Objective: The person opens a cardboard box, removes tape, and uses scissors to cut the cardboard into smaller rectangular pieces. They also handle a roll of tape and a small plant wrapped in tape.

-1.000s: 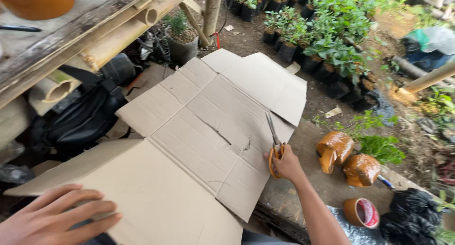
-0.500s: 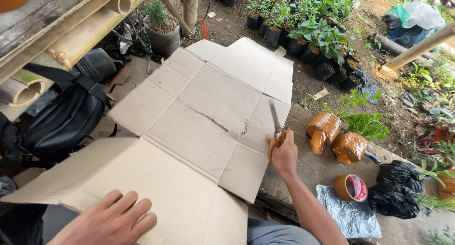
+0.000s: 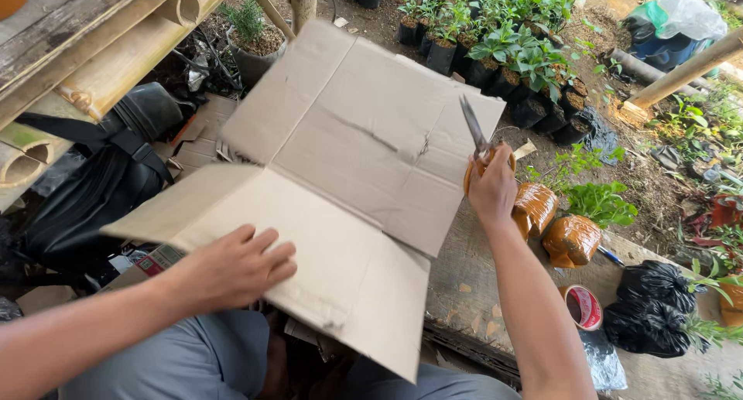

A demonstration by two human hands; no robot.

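A large flattened brown cardboard sheet (image 3: 364,145) lies across my lap, its near panel bent up toward me. My left hand (image 3: 232,264) presses flat on the near panel, fingers spread. My right hand (image 3: 490,187) grips orange-handled scissors (image 3: 474,129) at the sheet's right edge, blades pointing up and away, nearly closed. The scissor handles are mostly covered by my fingers.
Bamboo poles and a wooden bench (image 3: 93,52) at left, with a black bag (image 3: 93,199) beneath. Rows of potted seedlings (image 3: 503,44) behind. Brown-wrapped plant pots (image 3: 569,237), a tape roll (image 3: 582,307) and black bags (image 3: 658,299) sit at right on a concrete slab.
The cardboard has been pulled closer and its near panel folded up. My left hand moved from the lower edge onto that panel. The right hand with the scissors rose at the right edge.
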